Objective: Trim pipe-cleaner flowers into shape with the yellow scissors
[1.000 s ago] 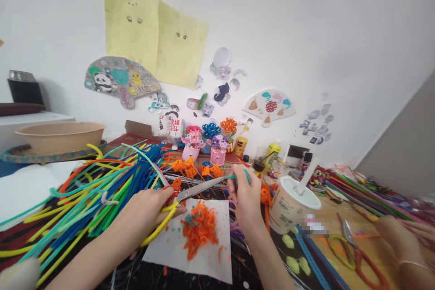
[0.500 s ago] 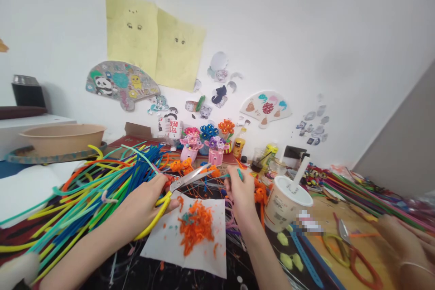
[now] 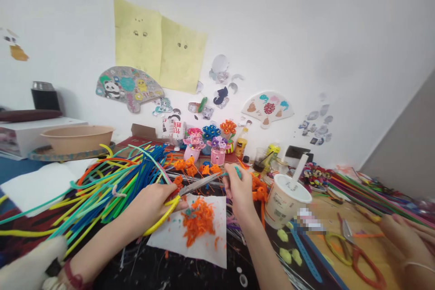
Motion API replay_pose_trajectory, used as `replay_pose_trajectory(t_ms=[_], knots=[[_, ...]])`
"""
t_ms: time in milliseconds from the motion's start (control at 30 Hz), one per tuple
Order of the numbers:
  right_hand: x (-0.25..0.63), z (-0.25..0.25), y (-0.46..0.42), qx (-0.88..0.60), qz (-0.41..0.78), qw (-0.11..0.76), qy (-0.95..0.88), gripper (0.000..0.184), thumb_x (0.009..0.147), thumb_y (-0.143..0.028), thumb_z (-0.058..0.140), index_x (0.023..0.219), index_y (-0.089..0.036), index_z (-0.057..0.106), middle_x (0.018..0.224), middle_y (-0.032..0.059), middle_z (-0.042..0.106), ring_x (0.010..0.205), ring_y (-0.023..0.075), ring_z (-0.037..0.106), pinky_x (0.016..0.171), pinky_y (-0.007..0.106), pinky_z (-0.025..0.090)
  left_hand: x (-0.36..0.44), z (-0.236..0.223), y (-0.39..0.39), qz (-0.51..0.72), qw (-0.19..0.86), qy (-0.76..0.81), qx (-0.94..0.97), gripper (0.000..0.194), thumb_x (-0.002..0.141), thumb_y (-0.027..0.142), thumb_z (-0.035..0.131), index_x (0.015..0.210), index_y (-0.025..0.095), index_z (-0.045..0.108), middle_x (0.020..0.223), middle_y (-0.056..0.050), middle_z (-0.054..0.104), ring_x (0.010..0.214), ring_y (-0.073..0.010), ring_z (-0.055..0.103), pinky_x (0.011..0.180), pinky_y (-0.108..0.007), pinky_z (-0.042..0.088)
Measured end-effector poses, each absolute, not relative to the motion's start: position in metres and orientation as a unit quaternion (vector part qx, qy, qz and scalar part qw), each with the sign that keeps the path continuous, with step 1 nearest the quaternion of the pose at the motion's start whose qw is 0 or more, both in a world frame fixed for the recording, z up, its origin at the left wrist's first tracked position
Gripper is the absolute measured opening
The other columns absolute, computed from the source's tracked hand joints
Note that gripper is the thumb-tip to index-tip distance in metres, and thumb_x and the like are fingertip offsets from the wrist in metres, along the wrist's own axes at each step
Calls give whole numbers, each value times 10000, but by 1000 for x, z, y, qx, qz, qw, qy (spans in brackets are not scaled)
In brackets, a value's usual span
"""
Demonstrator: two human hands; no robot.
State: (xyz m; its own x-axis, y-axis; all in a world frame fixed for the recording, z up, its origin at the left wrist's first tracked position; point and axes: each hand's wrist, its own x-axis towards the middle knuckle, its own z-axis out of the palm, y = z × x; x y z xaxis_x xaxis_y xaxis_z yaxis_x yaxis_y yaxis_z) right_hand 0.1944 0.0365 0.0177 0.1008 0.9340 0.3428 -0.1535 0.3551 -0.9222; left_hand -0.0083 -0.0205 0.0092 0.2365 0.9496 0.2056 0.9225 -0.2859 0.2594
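My left hand is closed on the yellow handles of a pair of scissors, whose blades point right. My right hand pinches a short teal pipe cleaner, most of it hidden by the fingers. The blade tips reach the teal piece just left of those fingers. Below both hands lies a white paper sheet with a heap of orange fuzz clippings and some teal bits. Behind the blades are orange pipe-cleaner shapes.
Many coloured pipe cleaners spread at left. A lidded cup with a straw stands close to my right forearm. Potted pipe-cleaner flowers line the back. At right are other scissors and another person's hand.
The scissor blades stood apart before and now look closed together. The left hand has moved slightly right and down on the view. The whole view has shifted a little.
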Motion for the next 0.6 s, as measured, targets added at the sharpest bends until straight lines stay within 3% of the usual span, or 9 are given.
replay_pose_trajectory(t_ms=[600], knots=[[193,17,34,-348,434,665,-499,410,768,-452,608,541,-208,369,396,-106,325,351,50,229,347,198,146,-4,9,-22,183,54,581,791,426,889,528,350,718,196,557,641,-24,629,563,-160,567,527,-227,322]])
